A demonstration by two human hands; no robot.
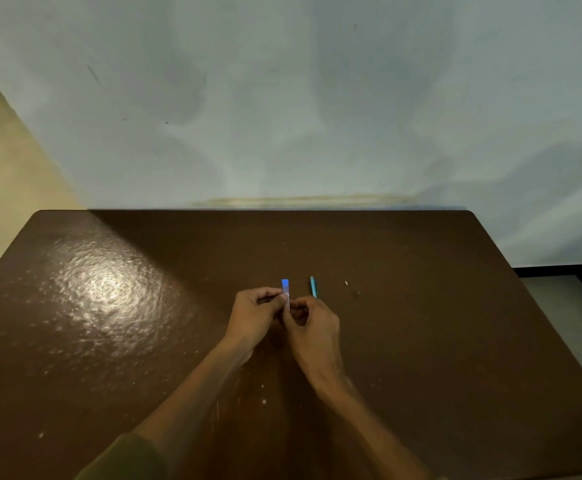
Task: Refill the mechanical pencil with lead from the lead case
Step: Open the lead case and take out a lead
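A slim lead case [285, 288], blue at its far end and pale below, stands up between my two hands above the brown table [109, 341]. My left hand [256, 315] pinches its side with thumb and fingertips. My right hand [313, 323] closes on its lower end from the right. The teal mechanical pencil [313, 286] lies on the table just beyond my right hand, apart from both hands. A tiny pale piece [346, 283], perhaps the pencil's cap or eraser, lies to the pencil's right. The case's lower end is hidden by my fingers.
The table's far edge meets a pale blue-grey wall [282, 116]. A bright glare patch lies on the table's left part. At the right edge the table ends above a light floor [573, 299] with a dark strip.
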